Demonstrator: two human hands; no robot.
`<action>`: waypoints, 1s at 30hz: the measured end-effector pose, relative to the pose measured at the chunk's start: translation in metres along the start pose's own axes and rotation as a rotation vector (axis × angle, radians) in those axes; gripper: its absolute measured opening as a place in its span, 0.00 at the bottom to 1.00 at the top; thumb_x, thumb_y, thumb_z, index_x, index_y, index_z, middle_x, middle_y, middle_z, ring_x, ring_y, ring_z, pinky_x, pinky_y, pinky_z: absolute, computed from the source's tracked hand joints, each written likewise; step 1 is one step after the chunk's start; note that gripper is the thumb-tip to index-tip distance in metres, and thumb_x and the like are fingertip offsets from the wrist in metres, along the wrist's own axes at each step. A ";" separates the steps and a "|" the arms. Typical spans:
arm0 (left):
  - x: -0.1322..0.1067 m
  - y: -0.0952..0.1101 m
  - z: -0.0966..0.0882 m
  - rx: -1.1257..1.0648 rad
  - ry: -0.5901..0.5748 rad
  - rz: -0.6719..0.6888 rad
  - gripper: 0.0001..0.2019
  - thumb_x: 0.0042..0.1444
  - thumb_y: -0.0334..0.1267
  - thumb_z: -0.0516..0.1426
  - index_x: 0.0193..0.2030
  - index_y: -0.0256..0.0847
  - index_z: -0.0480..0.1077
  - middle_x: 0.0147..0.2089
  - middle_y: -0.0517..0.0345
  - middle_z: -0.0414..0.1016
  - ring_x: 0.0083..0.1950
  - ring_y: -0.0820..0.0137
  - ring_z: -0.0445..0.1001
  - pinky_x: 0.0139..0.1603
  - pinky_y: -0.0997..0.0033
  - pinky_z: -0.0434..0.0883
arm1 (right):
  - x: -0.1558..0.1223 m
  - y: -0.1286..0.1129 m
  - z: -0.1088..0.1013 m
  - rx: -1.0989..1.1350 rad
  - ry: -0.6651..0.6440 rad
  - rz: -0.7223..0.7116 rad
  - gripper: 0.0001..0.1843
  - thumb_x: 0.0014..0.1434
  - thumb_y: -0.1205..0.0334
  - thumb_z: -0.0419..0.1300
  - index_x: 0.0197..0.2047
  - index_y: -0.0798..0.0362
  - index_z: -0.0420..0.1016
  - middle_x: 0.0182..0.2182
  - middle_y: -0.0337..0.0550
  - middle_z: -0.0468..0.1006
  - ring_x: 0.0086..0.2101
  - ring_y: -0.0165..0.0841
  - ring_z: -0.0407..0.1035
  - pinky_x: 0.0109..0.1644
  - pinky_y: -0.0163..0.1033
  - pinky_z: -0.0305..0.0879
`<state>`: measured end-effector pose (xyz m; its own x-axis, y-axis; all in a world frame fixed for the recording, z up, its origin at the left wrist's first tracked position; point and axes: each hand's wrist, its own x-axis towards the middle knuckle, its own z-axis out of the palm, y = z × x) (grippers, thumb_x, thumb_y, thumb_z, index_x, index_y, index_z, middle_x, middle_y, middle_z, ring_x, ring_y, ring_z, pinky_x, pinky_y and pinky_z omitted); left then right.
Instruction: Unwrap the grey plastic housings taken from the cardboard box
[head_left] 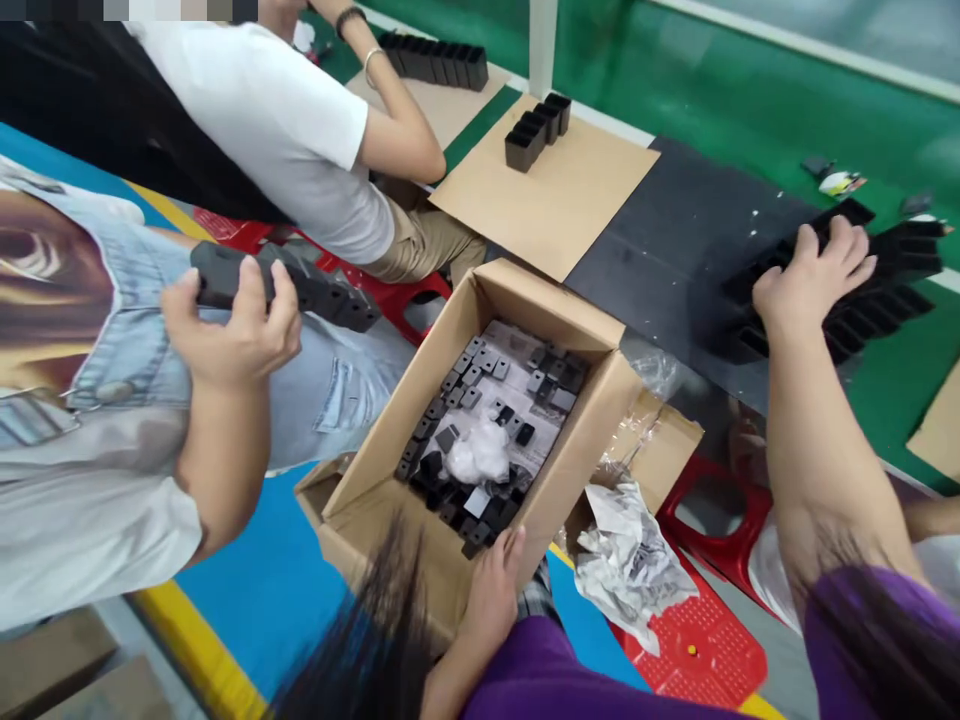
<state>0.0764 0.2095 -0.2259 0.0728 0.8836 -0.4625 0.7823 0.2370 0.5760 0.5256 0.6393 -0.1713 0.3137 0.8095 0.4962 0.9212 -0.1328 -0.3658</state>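
Denim overalls clothe a co-worker (142,290) at the left of my view, and that person's raised hand (236,325) pinches a row of black blocks (225,275) lined up end to end. Farther off on that side I see a second co-worker (262,100) in a white shirt, one elbow bent near the counter (900,370). Blue floor (255,590) with a yellow stripe shows below them.

Next, near the middle, I have the open cardboard carton (574,455), tilted toward me. Small black blocks (471,377) lie inside it, many of them in rows on a pale liner, others jumbled at the near end around a crumpled white wad (478,450). My left grip (495,585) is grasping the carton at its near right rim, fingers lying over the edge.

Beyond the carton, a flat brown cardboard sheet (540,220) carries a short row of black containers (527,140). To the near right, crumpled paper (630,560) partly covers a red stool (701,640).

At the right, a dark mat (660,250) covers part of the green counter. My right grip (810,270) is spread over rows of black rectangular containers (874,320) there; I cannot tell whether it has closed on any of them.
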 end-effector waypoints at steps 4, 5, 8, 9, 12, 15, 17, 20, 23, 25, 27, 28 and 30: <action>0.016 -0.006 -0.018 -0.089 0.056 0.003 0.37 0.59 0.42 0.57 0.72 0.79 0.53 0.56 0.73 0.81 0.55 0.60 0.84 0.54 0.60 0.82 | -0.103 -0.079 -0.014 0.292 -0.098 -0.361 0.21 0.62 0.57 0.59 0.57 0.52 0.77 0.60 0.57 0.74 0.64 0.55 0.66 0.67 0.70 0.62; 0.029 -0.008 -0.026 -0.114 0.120 -0.012 0.35 0.61 0.43 0.55 0.72 0.78 0.51 0.52 0.75 0.82 0.50 0.64 0.85 0.50 0.64 0.82 | -0.133 -0.101 -0.011 0.346 -0.166 -0.349 0.20 0.62 0.57 0.59 0.55 0.52 0.78 0.59 0.55 0.76 0.63 0.53 0.67 0.67 0.68 0.63; 0.092 -0.006 -0.048 -0.055 0.242 -0.028 0.28 0.61 0.43 0.56 0.69 0.61 0.60 0.49 0.67 0.81 0.51 0.64 0.84 0.54 0.63 0.80 | -0.212 -0.150 0.009 0.464 -0.244 -0.151 0.17 0.64 0.58 0.54 0.52 0.51 0.78 0.55 0.55 0.79 0.61 0.49 0.69 0.67 0.66 0.64; 0.119 -0.002 -0.053 -0.043 0.239 -0.024 0.27 0.60 0.44 0.58 0.67 0.55 0.63 0.51 0.62 0.81 0.54 0.61 0.82 0.57 0.61 0.79 | -0.231 -0.159 0.017 0.490 -0.232 -0.062 0.18 0.65 0.61 0.50 0.51 0.51 0.78 0.54 0.54 0.79 0.65 0.49 0.65 0.69 0.69 0.59; 0.208 0.021 -0.049 -0.027 0.176 0.027 0.29 0.57 0.43 0.63 0.65 0.41 0.64 0.62 0.45 0.75 0.67 0.54 0.73 0.69 0.54 0.71 | -0.259 -0.167 0.036 0.560 -0.167 0.079 0.22 0.66 0.65 0.45 0.49 0.50 0.79 0.54 0.52 0.80 0.69 0.47 0.59 0.71 0.70 0.54; 0.284 0.052 -0.026 -0.033 0.100 0.041 0.35 0.54 0.37 0.67 0.67 0.35 0.61 0.70 0.35 0.66 0.73 0.50 0.65 0.73 0.49 0.65 | -0.259 -0.160 0.042 0.581 -0.151 0.063 0.21 0.66 0.64 0.45 0.45 0.49 0.80 0.53 0.49 0.80 0.70 0.45 0.57 0.72 0.68 0.55; 0.319 0.069 -0.007 -0.050 0.067 -0.007 0.42 0.52 0.34 0.69 0.71 0.31 0.57 0.73 0.27 0.60 0.75 0.45 0.60 0.74 0.45 0.61 | -0.255 -0.157 0.042 0.590 -0.163 0.039 0.21 0.66 0.64 0.45 0.43 0.48 0.81 0.52 0.49 0.80 0.70 0.45 0.56 0.72 0.68 0.55; 0.344 0.082 0.015 -0.109 0.036 -0.114 0.45 0.52 0.30 0.68 0.74 0.27 0.51 0.71 0.21 0.61 0.73 0.42 0.63 0.71 0.41 0.63 | -0.255 -0.153 0.042 0.608 -0.184 0.041 0.22 0.66 0.64 0.45 0.42 0.48 0.82 0.52 0.50 0.79 0.71 0.47 0.54 0.73 0.72 0.50; 0.342 0.083 0.021 -0.215 0.040 -0.183 0.42 0.55 0.30 0.66 0.74 0.30 0.53 0.67 0.28 0.68 0.69 0.46 0.69 0.68 0.43 0.66 | -0.259 -0.145 0.042 0.598 -0.180 0.016 0.21 0.65 0.61 0.46 0.42 0.49 0.82 0.50 0.52 0.80 0.69 0.50 0.57 0.72 0.75 0.48; 0.331 0.077 0.013 -0.304 0.076 -0.203 0.44 0.51 0.29 0.68 0.74 0.31 0.55 0.65 0.30 0.70 0.68 0.48 0.69 0.69 0.48 0.66 | -0.259 -0.138 0.045 0.583 -0.152 -0.022 0.20 0.65 0.61 0.47 0.41 0.49 0.82 0.49 0.53 0.80 0.68 0.52 0.59 0.72 0.74 0.48; 0.311 0.068 -0.003 -0.403 0.138 -0.217 0.45 0.49 0.31 0.69 0.73 0.32 0.56 0.66 0.31 0.70 0.69 0.50 0.68 0.70 0.53 0.65 | -0.257 -0.136 0.046 0.555 -0.145 -0.045 0.18 0.63 0.61 0.49 0.40 0.47 0.82 0.48 0.53 0.82 0.69 0.52 0.59 0.72 0.72 0.50; 0.297 0.063 -0.012 -0.456 0.169 -0.222 0.44 0.49 0.32 0.70 0.71 0.33 0.58 0.67 0.33 0.70 0.69 0.51 0.69 0.70 0.55 0.65 | -0.256 -0.138 0.044 0.522 -0.148 -0.042 0.18 0.62 0.62 0.49 0.39 0.46 0.81 0.47 0.53 0.82 0.69 0.53 0.58 0.72 0.72 0.50; 0.262 0.051 -0.033 -0.570 0.216 -0.228 0.38 0.49 0.36 0.70 0.67 0.36 0.63 0.65 0.39 0.72 0.66 0.54 0.71 0.69 0.56 0.67 | -0.256 -0.150 0.031 0.444 -0.162 -0.029 0.18 0.63 0.63 0.49 0.43 0.45 0.81 0.48 0.53 0.82 0.69 0.55 0.59 0.71 0.75 0.48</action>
<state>0.1152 0.4666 -0.2958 -0.2286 0.8328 -0.5041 0.3084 0.5531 0.7739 0.2998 0.4700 -0.2678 0.2168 0.8928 0.3948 0.7301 0.1202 -0.6726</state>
